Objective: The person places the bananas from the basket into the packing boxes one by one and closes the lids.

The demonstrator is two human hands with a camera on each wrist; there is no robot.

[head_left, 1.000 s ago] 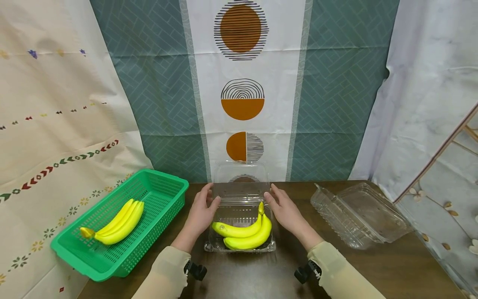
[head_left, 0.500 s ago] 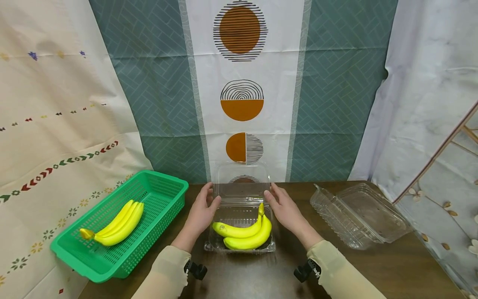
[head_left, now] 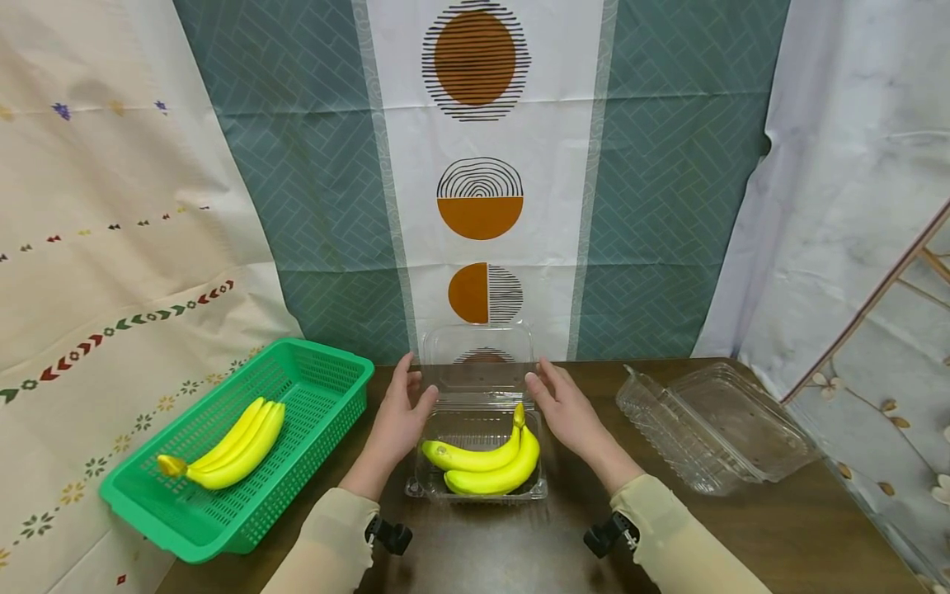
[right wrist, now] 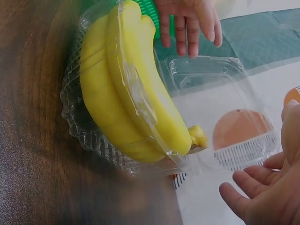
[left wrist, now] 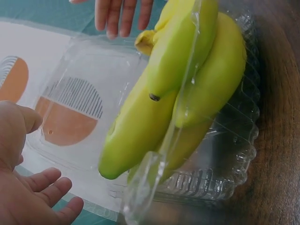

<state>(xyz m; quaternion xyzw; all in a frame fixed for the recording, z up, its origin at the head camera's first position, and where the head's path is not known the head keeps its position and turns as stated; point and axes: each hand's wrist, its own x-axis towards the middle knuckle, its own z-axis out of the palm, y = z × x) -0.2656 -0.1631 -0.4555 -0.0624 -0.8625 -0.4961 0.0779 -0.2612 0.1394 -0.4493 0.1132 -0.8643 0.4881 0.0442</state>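
Observation:
A clear plastic clamshell container (head_left: 476, 497) stands in the middle of the table with its lid (head_left: 478, 381) raised at the back. A bunch of yellow bananas (head_left: 496, 480) lies in its base, the stem towards the back right. My left hand (head_left: 399, 419) is at the lid's left side, its fingers spread and apart from the plastic in the left wrist view. On the opposite side is my right hand (head_left: 570, 414), fingers relaxed; the right wrist view shows its fingertips (right wrist: 232, 193) close to the lid, contact unclear. Neither hand holds anything.
At left, a green plastic basket (head_left: 337, 412) contains another bunch of bananas (head_left: 236, 445). To the right lies a second clear clamshell (head_left: 731, 429), opened out. Patterned cloth (head_left: 482, 132) hangs behind the table.
My left hand has shifted slightly outward and away from the lid, its fingers spreading. The right hand has hardly moved. The bananas have stayed put.

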